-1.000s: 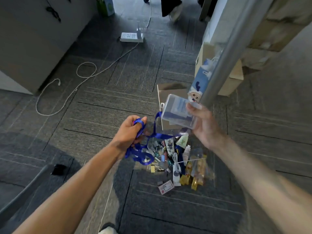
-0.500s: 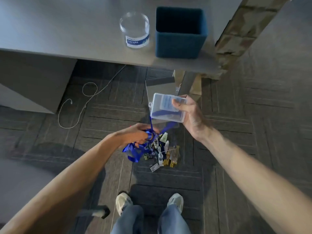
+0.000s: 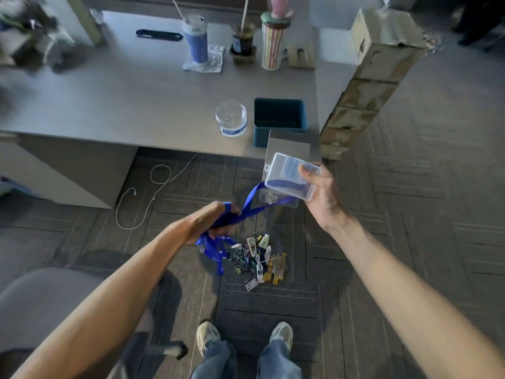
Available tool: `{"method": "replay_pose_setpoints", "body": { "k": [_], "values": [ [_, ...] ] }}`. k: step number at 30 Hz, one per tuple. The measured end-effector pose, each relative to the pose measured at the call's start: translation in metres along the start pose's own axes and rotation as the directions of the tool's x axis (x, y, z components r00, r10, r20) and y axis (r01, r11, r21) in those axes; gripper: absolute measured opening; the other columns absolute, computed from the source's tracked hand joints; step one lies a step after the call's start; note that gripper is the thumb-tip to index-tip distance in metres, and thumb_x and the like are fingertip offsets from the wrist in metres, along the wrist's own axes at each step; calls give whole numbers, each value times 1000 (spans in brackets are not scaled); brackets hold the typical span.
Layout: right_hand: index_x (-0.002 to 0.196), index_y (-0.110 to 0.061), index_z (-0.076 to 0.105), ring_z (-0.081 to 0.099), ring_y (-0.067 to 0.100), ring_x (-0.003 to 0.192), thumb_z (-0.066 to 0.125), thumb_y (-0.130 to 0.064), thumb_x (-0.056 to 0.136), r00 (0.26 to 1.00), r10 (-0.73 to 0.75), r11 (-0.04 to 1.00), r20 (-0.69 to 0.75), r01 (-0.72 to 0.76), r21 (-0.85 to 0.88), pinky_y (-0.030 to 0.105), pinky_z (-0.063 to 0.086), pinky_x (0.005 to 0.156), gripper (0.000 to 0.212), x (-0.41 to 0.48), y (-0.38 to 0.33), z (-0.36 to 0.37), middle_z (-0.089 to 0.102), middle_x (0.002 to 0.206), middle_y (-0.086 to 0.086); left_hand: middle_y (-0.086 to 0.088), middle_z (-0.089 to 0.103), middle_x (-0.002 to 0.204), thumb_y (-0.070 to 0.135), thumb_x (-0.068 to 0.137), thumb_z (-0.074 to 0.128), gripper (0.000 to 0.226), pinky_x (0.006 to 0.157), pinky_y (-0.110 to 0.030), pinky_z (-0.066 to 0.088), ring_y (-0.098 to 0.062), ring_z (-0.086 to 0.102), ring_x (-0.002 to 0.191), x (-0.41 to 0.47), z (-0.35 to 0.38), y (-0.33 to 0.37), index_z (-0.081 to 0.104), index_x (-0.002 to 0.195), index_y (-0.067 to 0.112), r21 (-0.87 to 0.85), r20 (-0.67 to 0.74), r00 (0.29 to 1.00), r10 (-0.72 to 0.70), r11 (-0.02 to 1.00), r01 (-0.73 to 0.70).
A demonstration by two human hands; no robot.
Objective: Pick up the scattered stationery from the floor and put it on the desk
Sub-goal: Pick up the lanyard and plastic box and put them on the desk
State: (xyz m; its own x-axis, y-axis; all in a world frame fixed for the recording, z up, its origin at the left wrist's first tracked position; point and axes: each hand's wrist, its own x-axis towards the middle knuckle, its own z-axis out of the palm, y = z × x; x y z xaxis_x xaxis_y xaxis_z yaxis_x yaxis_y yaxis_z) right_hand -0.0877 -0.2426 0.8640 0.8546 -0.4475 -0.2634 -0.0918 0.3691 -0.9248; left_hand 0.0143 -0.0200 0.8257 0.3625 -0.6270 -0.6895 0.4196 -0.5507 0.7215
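Observation:
My right hand (image 3: 323, 196) holds a clear plastic badge case (image 3: 289, 175) with flat clear sleeves behind it, in the air just in front of the desk edge. A blue lanyard (image 3: 248, 206) runs from the case down to my left hand (image 3: 216, 221), which grips a bunch of its ribbon; loose loops hang below. On the carpet under my hands lies a pile of small stationery (image 3: 258, 259): clips, small tubes, cards and gold pieces. The grey desk (image 3: 131, 105) spans the upper left.
On the desk's near corner stand a clear round tub (image 3: 231, 119) and a dark blue square bin (image 3: 279, 119); drinks cups stand farther back. A cardboard stack (image 3: 363, 86) rises at the right. A white cable (image 3: 142, 198) lies on the floor, a chair (image 3: 41, 299) at lower left. My shoes (image 3: 207, 335) are below.
The view has tilted up, so more of the desk top shows and the floor pile looks smaller. Both hands have kept their hold and risen toward the desk edge.

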Motion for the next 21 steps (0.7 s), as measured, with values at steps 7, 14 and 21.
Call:
{"method": "replay_pose_setpoints", "body": {
  "k": [7, 14, 21],
  "values": [
    [98, -13, 52, 61, 16, 88, 75, -34, 66, 997, -64, 998, -54, 65, 27, 25, 53, 60, 45, -22, -41, 7, 59, 96, 7, 6, 36, 49, 20, 97, 49, 23, 40, -22, 25, -9, 31, 43, -45, -18, 28, 51, 75, 13, 240, -130, 956, 261, 944, -225],
    [115, -10, 57, 57, 24, 106, 84, -59, 49, 977, -168, 985, -128, 171, 14, 30, 55, 73, 87, -34, -69, 5, 56, 115, 13, 2, 47, 59, -2, 90, 45, 24, 44, -21, 30, -10, 38, 49, -59, -37, 61, 54, 74, 12, 637, -71, 935, 348, 737, -227],
    [109, -16, 53, 53, 29, 108, 73, -52, 60, 981, -145, 988, -128, 139, -62, 36, 51, 78, 64, 1, -85, -8, 54, 116, 15, 7, 59, 68, 2, 92, 50, 15, 53, -9, 38, 6, 48, 50, -43, -28, 119, 64, 91, 6, 594, -110, 851, 513, 720, -358]
  ]
}}
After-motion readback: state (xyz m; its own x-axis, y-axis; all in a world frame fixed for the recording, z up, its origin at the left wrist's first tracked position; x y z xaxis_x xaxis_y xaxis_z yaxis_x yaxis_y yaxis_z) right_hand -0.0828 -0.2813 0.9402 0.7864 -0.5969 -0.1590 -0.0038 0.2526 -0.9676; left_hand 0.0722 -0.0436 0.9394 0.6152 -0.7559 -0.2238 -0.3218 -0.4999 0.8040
